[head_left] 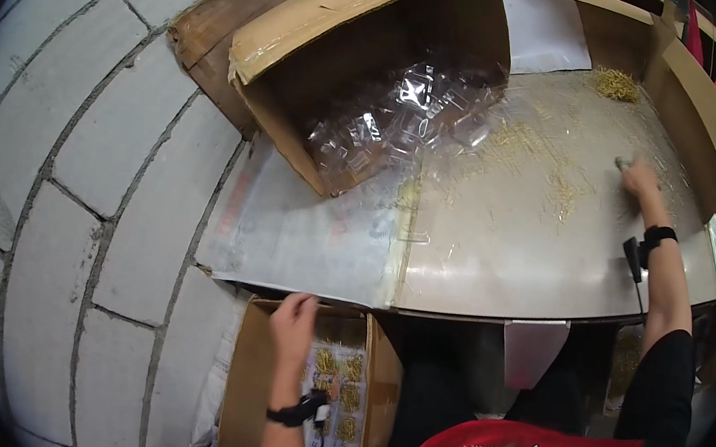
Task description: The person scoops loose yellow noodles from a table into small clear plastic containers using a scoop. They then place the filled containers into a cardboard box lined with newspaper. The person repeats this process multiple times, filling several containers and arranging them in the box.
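Note:
My right hand (639, 178) is low over the right part of the table (493, 274), its fingers drawn together around something small and greyish at the tips. Thin gold-coloured pieces (562, 196) lie loose to its left, and a denser gold heap (617, 85) sits beyond it. My left hand (293, 324) hovers by the table's front edge, above an open cardboard box (382, 385). Its fingers look curled together; what they hold, if anything, is hidden. Inside that box, rows of small gold bundles (350, 396) show, apparently in clear packs.
A large tipped cardboard box (346, 19) spills clear plastic cases (413, 124) onto the table. Cardboard walls (697, 112) border the right side. A white sheet (546, 33) stands at the back. A grey block wall (75, 147) rises on the left.

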A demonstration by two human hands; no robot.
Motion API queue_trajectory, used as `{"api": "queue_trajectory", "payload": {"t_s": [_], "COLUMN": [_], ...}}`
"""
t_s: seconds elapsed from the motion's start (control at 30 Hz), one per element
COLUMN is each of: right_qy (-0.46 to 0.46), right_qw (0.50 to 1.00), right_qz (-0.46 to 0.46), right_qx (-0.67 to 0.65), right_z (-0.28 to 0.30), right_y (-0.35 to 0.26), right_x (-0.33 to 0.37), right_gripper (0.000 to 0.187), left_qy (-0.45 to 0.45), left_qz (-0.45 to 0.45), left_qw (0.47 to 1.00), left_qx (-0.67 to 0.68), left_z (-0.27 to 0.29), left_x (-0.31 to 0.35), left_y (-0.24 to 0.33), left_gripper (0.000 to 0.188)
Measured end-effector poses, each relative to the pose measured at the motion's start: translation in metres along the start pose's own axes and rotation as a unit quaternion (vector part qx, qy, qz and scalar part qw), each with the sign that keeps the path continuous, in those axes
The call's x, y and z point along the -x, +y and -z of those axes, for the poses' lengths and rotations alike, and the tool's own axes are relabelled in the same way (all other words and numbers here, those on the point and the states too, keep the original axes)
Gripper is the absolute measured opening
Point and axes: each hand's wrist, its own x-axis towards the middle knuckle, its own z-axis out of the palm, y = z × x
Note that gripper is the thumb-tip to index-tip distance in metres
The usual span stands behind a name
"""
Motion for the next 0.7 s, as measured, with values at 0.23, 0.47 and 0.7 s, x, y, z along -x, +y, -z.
{"api": "queue_trajectory", "payload": {"t_s": [0.23, 0.47, 0.7], "right_qy": [-0.13, -0.187, -0.079], "right_qw": [0.97, 0.895, 0.937], "right_qz": [0.189, 0.387, 0.336], "right_qx": [0.078, 0.119, -0.052], "right_z": [-0.01, -0.014, -0.031], "right_y": [-0.173, -0.121, -0.089], "right_x": [0.13, 0.19, 0.157], "right_gripper": [0.076, 0.065, 0.068], "left_qy": [-0.053, -0.158, -0.326], "left_qz": [-0.16, -0.165, 0.138], "left_qw": [0.957, 0.972, 0.811], "left_qx": [-0.237, -0.061, 0.465], "left_z": [-0.18, -0.193, -0.155], "left_x": [-0.062, -0.095, -0.027], "left_y": [0.078, 0.047, 0.1], "left_gripper": [0.039, 0.045, 0.05]}}
